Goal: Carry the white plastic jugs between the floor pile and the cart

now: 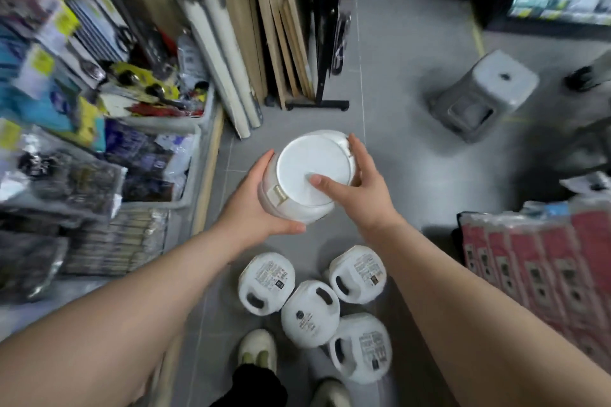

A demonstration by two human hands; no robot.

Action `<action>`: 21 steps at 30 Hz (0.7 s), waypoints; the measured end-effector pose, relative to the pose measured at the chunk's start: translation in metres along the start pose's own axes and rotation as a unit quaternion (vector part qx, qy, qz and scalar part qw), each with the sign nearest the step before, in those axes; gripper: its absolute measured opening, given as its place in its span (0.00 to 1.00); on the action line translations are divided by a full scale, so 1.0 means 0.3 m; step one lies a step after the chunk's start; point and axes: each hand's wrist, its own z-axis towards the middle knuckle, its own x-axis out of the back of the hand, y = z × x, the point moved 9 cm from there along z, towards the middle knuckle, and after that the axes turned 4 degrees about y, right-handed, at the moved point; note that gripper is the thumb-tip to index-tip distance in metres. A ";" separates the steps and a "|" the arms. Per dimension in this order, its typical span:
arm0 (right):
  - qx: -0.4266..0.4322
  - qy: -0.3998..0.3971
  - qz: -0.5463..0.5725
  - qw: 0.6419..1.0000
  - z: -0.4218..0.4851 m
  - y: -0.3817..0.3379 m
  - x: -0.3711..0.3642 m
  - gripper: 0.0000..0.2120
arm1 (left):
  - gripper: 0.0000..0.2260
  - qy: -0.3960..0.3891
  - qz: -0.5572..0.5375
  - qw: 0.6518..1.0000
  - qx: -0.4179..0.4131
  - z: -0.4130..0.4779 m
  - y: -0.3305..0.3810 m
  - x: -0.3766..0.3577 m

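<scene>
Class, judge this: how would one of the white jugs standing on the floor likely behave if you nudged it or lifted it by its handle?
The jug looks squat and broad, so a nudge would probably slide it, not tip it. Its moulded handle hole suggests stiff plastic and perhaps a heavy fill. Packed against three others, it would likely bump them.

A shop aisle: shelves of packaged goods (59, 53), stocked bins (185, 124), white jugs (310, 314) on the floor.
</scene>
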 end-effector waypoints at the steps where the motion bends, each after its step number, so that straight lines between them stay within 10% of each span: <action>1: 0.006 0.001 0.004 1.000 -0.052 -0.095 -0.001 0.44 | 0.61 0.006 0.002 1.000 -0.005 -0.052 0.077 0.054; 11: 0.080 -0.054 0.025 0.995 -0.400 -0.583 -0.033 0.43 | 0.59 0.088 -0.013 0.995 -0.050 -0.491 0.490 0.338; 21: 0.163 -0.276 -0.048 0.946 -0.729 -0.710 -0.112 0.44 | 0.57 0.308 -0.085 0.948 -0.020 -1.064 0.519 0.310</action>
